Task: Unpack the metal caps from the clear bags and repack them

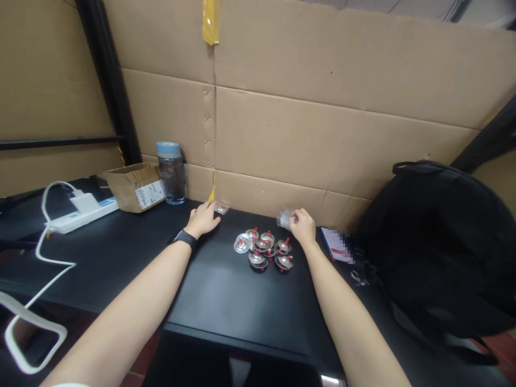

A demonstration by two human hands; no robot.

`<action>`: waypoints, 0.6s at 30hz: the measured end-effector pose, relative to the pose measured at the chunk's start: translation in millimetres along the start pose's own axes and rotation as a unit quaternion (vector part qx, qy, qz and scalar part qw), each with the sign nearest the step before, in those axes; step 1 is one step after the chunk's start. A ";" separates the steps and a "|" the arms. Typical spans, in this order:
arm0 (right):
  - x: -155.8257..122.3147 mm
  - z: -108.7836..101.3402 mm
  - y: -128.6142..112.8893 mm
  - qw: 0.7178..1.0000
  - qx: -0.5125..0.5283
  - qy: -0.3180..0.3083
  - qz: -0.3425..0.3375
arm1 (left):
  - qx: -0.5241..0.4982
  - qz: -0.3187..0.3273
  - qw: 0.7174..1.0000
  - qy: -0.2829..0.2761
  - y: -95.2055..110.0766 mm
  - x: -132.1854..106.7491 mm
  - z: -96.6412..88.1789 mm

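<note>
Against the cardboard at the back, my left hand (202, 218) rests low over the black table, fingers stretched and holding nothing. Its fingertips are beside a small clear packet (221, 208) with something reddish inside; whether they touch it I cannot tell. My right hand (303, 226) is closed, pinching a crumpled clear plastic bag (284, 219) at the table's back edge. What the bag contains, if anything, is not clear. Between the hands lies a cluster of small silvery finger cymbals (264, 244) with red loops, some of them overlapping.
On the left stand a blue-lidded water bottle (172, 174), an opened cardboard box (131, 188) and a white power strip (80, 214) with a cable. To the right are a phone-like flat item (336, 244), a keyring (355, 276) and a large black backpack (439, 242). Cardboard (282, 134) walls the back.
</note>
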State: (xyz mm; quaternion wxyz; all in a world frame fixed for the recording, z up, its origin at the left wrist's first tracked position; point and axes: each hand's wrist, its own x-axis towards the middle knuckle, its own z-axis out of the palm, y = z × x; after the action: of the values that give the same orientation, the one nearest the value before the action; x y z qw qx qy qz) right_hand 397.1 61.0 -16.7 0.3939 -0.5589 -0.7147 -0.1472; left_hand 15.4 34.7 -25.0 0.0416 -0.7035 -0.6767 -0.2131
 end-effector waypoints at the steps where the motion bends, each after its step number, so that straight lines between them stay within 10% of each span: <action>1: -0.3 0.4 -0.2 1.000 -0.001 0.007 -0.002 | 0.000 0.000 1.000 -0.017 -4.8 1.4 5.0; 18: -1.7 -3.8 -12.9 0.999 0.028 -0.024 -0.013 | -0.014 0.040 0.999 -0.027 0.7 8.9 9.9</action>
State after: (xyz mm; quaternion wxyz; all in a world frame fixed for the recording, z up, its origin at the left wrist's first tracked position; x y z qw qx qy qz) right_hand 386.9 53.1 -12.6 0.3900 -0.5421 -0.7348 -0.1187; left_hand 18.4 46.3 -30.6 0.0223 -0.7359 -0.6460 -0.2016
